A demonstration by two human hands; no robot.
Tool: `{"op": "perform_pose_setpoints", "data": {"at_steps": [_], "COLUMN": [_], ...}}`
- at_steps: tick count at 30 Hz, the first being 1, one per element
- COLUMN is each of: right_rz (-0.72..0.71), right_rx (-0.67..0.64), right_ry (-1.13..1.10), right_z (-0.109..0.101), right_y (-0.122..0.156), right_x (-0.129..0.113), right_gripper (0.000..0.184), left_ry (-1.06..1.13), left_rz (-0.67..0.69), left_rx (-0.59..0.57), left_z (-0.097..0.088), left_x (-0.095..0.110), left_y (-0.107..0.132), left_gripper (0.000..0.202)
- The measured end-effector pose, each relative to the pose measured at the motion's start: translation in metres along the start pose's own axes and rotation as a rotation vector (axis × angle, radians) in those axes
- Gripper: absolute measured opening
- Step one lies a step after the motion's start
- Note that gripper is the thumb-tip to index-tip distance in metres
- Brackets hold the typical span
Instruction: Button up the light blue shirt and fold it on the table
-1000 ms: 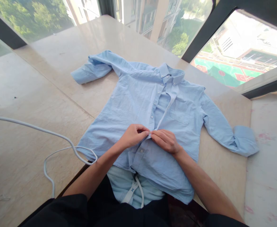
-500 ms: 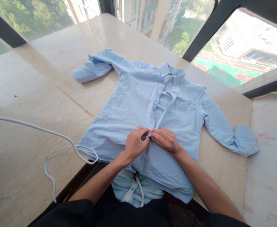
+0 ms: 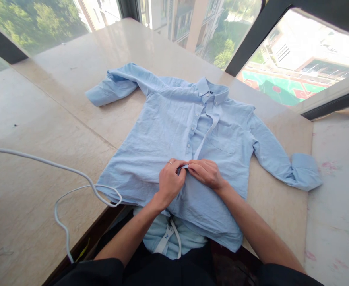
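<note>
A light blue button-up shirt point(image 3: 168, 127) lies face up, its collar away from me and its lower hem hanging over the near edge. The upper front gapes, and several white buttons show along one side of it. My left hand point(image 3: 172, 178) pinches the front edge at mid-shirt. Beside it, almost touching, my right hand point(image 3: 206, 172) pinches the same edge from the other side. A small fold of cloth sticks up between the fingertips. Whether a button is in the fingers is hidden.
The shirt rests on a beige stone ledge point(image 3: 58, 131) below windows with dark frames point(image 3: 243, 43). A white cable point(image 3: 55, 163) loops at the left and reaches the shirt's hem. At the right stands a wall with a pink flower pattern point(image 3: 338, 186).
Both hands stay at the same spot on the shirt front, with the fingers shifted slightly. The whole view has moved a little, so the shirt appears slightly further left.
</note>
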State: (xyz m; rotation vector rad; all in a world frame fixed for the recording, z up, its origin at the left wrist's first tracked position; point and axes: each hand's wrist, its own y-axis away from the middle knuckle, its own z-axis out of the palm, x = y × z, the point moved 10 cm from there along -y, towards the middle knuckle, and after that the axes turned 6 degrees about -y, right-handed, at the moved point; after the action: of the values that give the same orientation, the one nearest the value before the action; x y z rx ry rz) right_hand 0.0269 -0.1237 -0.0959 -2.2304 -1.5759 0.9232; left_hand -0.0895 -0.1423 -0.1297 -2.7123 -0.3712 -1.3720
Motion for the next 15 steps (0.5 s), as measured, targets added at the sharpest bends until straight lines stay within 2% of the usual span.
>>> {"op": "perform_pose_setpoints", "data": {"at_steps": [15], "right_rz": [0.042], "right_rx": [0.055], "right_ry": [-0.026], "right_z": [-0.0019], "right_y": [-0.0048], "right_x": [0.0060], "right_gripper": [0.008], "left_ry": [-0.084], "left_rz": [0.037], "left_rx": [-0.067], "left_z": [0.0024], "left_x": [-0.0010], "left_y": [-0.0061], "left_gripper": [0.022]}}
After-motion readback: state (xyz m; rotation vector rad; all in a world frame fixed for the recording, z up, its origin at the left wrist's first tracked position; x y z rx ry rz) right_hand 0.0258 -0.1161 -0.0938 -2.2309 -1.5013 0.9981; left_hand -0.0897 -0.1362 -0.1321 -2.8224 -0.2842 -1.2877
